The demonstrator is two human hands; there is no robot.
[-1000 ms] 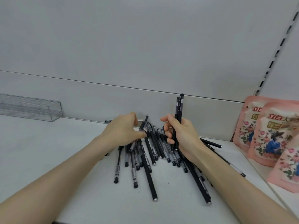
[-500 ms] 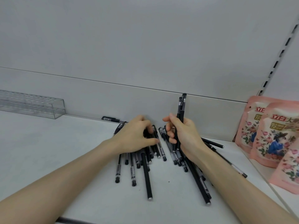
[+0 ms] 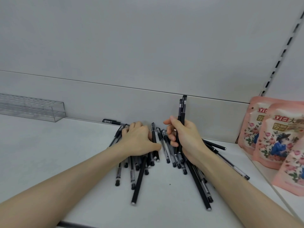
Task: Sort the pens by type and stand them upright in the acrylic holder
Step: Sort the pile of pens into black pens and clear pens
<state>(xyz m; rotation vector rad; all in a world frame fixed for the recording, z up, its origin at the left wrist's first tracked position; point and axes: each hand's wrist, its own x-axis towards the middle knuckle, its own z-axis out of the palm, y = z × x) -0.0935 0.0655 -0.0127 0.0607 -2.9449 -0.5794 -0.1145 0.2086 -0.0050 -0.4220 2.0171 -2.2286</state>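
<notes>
Pens in a loose pile (image 3: 166, 150) sprawl across the white shelf (image 3: 57, 162), clear-barrelled ones tangled with solid black sticks, tips mostly toward the camera. Right hand (image 3: 187, 140) is closed round a small bunch of black pens (image 3: 182, 107), held upright with their caps well above the knuckles. That looks like a parking spot for one type, stood the way they'll go into the slots, leaving the other hand free to pick. Left hand (image 3: 139, 140) lies palm-down on the left half of the heap, fingers bent over the far ends, thumb alongside a black barrel. Whether it has actually pinched a pen I can't tell, as the fingertips are hidden. Acrylic holder (image 3: 36, 109) sits far off to the left against the back wall, well apart from the pile, with no pens visible in it, so sorting comes first, by the look of it. One stray pen (image 3: 111, 122) lies along the back wall, and pink pouches (image 3: 269, 134) lean at the right.
</notes>
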